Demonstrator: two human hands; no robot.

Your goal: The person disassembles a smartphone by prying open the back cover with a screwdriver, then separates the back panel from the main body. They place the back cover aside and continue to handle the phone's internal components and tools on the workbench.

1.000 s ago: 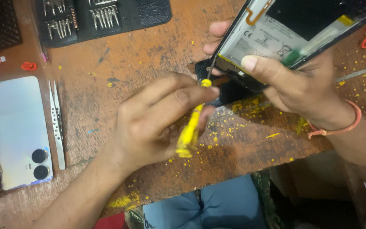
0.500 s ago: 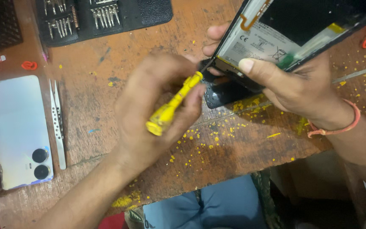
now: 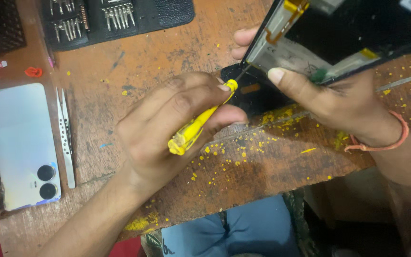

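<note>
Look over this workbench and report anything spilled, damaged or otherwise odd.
Yellow crumbs lie scattered over the wooden bench, thickest by the front edge. The bench is scratched and stained. The opened phone in the right hand is tilted, its insides bare; the left hand holds a yellow screwdriver to it.

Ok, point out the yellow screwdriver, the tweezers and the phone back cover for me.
yellow screwdriver (image 3: pixel 193 129): head view, on the handle, held in the left hand.
tweezers (image 3: pixel 65 138): head view, mid-length of the metal arms.
phone back cover (image 3: pixel 20 138): head view, middle of the pale panel.
</note>
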